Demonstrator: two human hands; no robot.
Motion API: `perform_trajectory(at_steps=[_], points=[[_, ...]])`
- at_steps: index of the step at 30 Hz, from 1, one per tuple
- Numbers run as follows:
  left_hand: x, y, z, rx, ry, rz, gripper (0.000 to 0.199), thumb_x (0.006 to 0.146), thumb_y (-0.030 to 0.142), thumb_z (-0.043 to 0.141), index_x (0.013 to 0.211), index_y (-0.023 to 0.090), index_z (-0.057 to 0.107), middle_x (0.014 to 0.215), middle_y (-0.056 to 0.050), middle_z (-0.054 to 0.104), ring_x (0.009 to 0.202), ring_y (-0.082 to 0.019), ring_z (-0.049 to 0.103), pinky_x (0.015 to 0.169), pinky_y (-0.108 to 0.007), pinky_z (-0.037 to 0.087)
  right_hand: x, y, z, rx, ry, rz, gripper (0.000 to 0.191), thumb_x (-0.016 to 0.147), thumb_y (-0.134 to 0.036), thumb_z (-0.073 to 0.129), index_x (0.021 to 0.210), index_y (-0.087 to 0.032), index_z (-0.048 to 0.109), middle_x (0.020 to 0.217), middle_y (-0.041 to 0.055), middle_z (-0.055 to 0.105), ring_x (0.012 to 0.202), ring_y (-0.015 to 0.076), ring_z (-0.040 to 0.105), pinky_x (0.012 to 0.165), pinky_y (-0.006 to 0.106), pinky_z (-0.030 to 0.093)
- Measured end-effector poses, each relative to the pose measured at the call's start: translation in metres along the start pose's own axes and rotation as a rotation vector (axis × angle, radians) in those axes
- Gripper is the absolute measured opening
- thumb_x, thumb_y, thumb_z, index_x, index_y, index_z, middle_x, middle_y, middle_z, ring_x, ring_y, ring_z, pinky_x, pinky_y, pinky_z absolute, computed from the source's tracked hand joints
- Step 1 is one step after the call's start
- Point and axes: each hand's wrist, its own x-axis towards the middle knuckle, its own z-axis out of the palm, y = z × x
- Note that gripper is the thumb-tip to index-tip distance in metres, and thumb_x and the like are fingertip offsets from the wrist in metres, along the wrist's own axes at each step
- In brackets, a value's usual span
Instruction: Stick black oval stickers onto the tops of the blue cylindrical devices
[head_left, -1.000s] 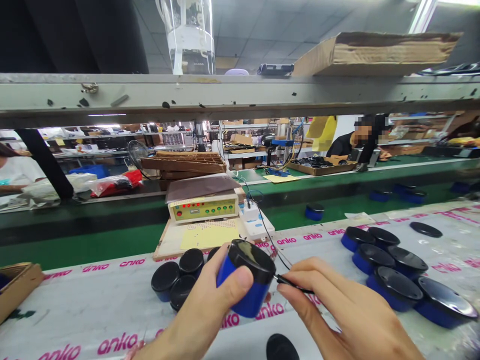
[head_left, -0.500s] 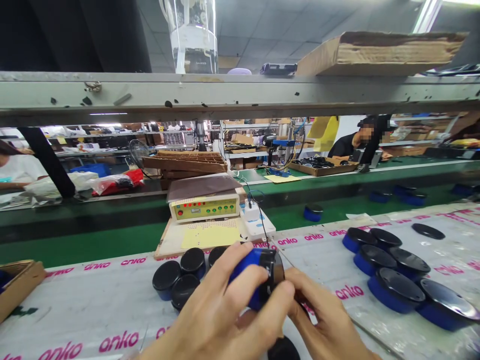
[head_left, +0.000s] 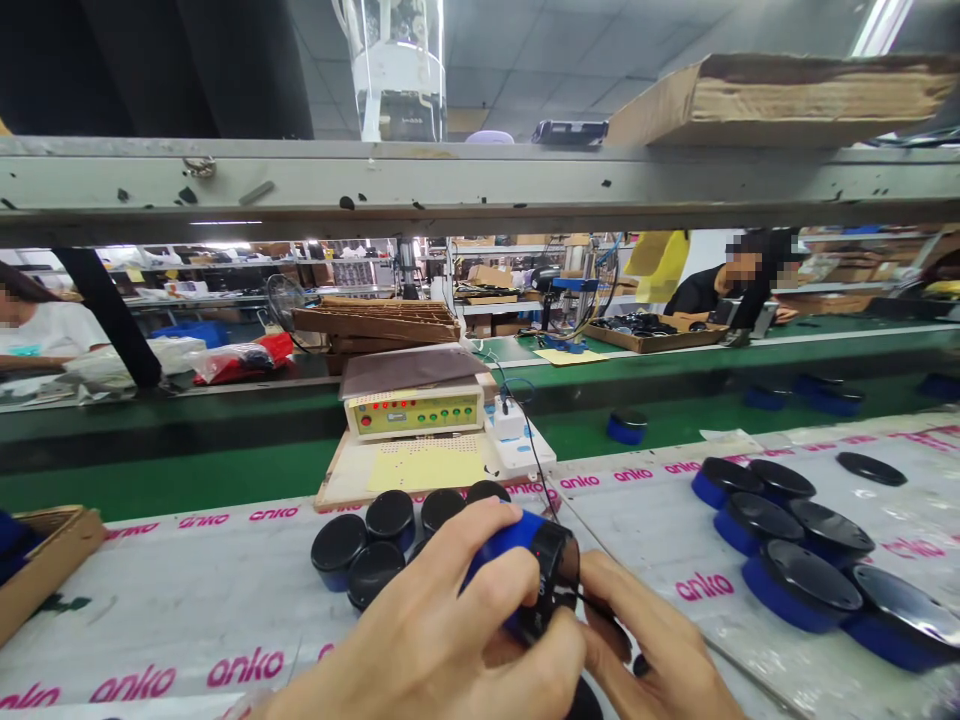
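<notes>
My left hand (head_left: 442,620) is wrapped around a round blue device with a black rim (head_left: 555,570), tilted on its side above the table. White markings and a tiny red light show on its black rim. On the device's right side is my right hand (head_left: 645,630), its thumb and fingers pinched around a thin black cable (head_left: 596,602). Whether the cable's end sits in the device is hidden. Left of my hands stand several similar blue units with black tops (head_left: 390,518). Another dark round piece lies partly hidden under my right hand.
More blue-and-black units (head_left: 802,585) are grouped at the right, near a loose black disc (head_left: 871,468). Behind stand a tester box (head_left: 416,410) and a white power adapter (head_left: 510,420). A green conveyor (head_left: 225,480) runs beyond the table, a cardboard box (head_left: 60,570) at left. Two people sit farther back.
The device has turned slightly in my left hand, and a small red light shows on its rim. My right fingers have shifted a little, leaving more of the black cable visible.
</notes>
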Motion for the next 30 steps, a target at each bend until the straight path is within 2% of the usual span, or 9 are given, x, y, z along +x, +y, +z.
perform_trajectory(at_steps=[5, 9, 12, 15, 18, 21, 24, 27, 30], points=[[-0.004, 0.004, 0.003, -0.059, 0.015, 0.035, 0.025, 0.082, 0.003, 0.056, 0.1, 0.019, 0.063, 0.084, 0.001, 0.058, 0.094, -0.014, 0.062, 0.105, -0.036, 0.043, 0.001, 0.005, -0.008, -0.143, 0.059, -0.16, 0.026, 0.096, -0.019, 0.037, 0.119, -0.02, 0.049, 0.085, 0.0051, 0.066, 0.075, 0.0162, 0.065, 0.061, 0.021, 0.052], [-0.011, 0.001, 0.022, -0.165, -0.109, -0.12, 0.05, 0.084, 0.028, 0.06, 0.127, 0.008, 0.045, 0.111, -0.014, 0.061, 0.108, -0.025, 0.058, 0.093, -0.035, 0.051, -0.001, 0.002, -0.019, -0.303, 0.038, -0.285, 0.023, 0.096, -0.017, 0.038, 0.094, -0.016, 0.06, 0.066, 0.0032, 0.064, 0.056, 0.0142, 0.062, 0.051, 0.024, 0.046], [-0.016, -0.013, 0.041, -0.279, -0.114, -0.367, 0.055, 0.084, 0.019, 0.056, 0.134, 0.009, 0.036, 0.121, -0.015, 0.055, 0.112, -0.025, 0.054, 0.096, -0.038, 0.048, -0.006, 0.008, -0.039, -0.452, 0.039, -0.3, 0.015, 0.091, -0.012, 0.047, 0.095, -0.015, 0.061, 0.067, 0.003, 0.065, 0.054, 0.0137, 0.06, 0.05, 0.025, 0.043], [-0.012, -0.025, 0.059, -0.464, -0.067, -0.692, 0.053, 0.082, 0.018, 0.061, 0.129, 0.021, 0.037, 0.126, -0.01, 0.049, 0.117, -0.023, 0.05, 0.1, -0.04, 0.043, 0.004, 0.035, -0.069, -0.619, 0.104, 0.052, 0.018, 0.093, -0.03, 0.045, 0.091, -0.019, 0.058, 0.07, 0.0033, 0.064, 0.053, 0.015, 0.057, 0.055, 0.029, 0.041], [0.001, -0.021, 0.085, -0.726, -0.213, -0.675, 0.054, 0.076, 0.027, 0.07, 0.122, 0.022, 0.041, 0.122, -0.008, 0.051, 0.111, -0.023, 0.052, 0.096, -0.038, 0.045, 0.04, 0.083, -0.092, -0.759, 0.082, 0.635, 0.039, 0.096, -0.045, 0.027, 0.088, -0.02, 0.055, 0.064, 0.0045, 0.06, 0.059, 0.0217, 0.058, 0.058, 0.034, 0.041], [0.011, -0.008, 0.12, -0.723, -0.465, -0.578, 0.057, 0.072, 0.03, 0.075, 0.12, 0.019, 0.046, 0.121, -0.011, 0.053, 0.11, -0.028, 0.052, 0.094, -0.043, 0.044, 0.077, 0.143, -0.092, -0.767, 0.036, 0.84, 0.037, 0.097, -0.043, 0.033, 0.098, -0.013, 0.056, 0.076, 0.006, 0.062, 0.069, 0.0194, 0.06, 0.065, 0.036, 0.047], [0.009, -0.004, 0.145, -0.64, -0.58, -0.58, 0.06, 0.065, 0.024, 0.08, 0.117, 0.015, 0.053, 0.116, -0.014, 0.057, 0.109, -0.035, 0.052, 0.099, -0.056, 0.035, 0.092, 0.191, -0.076, -0.707, -0.03, 0.978, 0.032, 0.091, -0.04, 0.053, 0.11, -0.014, 0.056, 0.104, 0.0064, 0.061, 0.086, 0.0173, 0.061, 0.076, 0.038, 0.051], [0.003, -0.013, 0.139, -0.611, -0.577, -0.61, 0.076, 0.059, 0.03, 0.085, 0.125, 0.014, 0.05, 0.125, -0.018, 0.053, 0.118, -0.04, 0.045, 0.102, -0.06, 0.028, 0.089, 0.212, -0.061, -0.609, -0.071, 1.027, 0.031, 0.09, -0.034, 0.057, 0.115, -0.015, 0.056, 0.113, 0.0077, 0.059, 0.094, 0.0194, 0.061, 0.079, 0.039, 0.052], [-0.001, -0.023, 0.11, -0.688, -0.433, -0.679, 0.058, 0.081, 0.036, 0.066, 0.132, 0.02, 0.043, 0.133, -0.013, 0.048, 0.124, -0.03, 0.042, 0.106, -0.049, 0.033, 0.092, 0.203, -0.055, -0.498, -0.059, 0.986, 0.029, 0.09, -0.033, 0.057, 0.112, -0.015, 0.057, 0.109, 0.0067, 0.06, 0.09, 0.0184, 0.061, 0.077, 0.038, 0.052]])
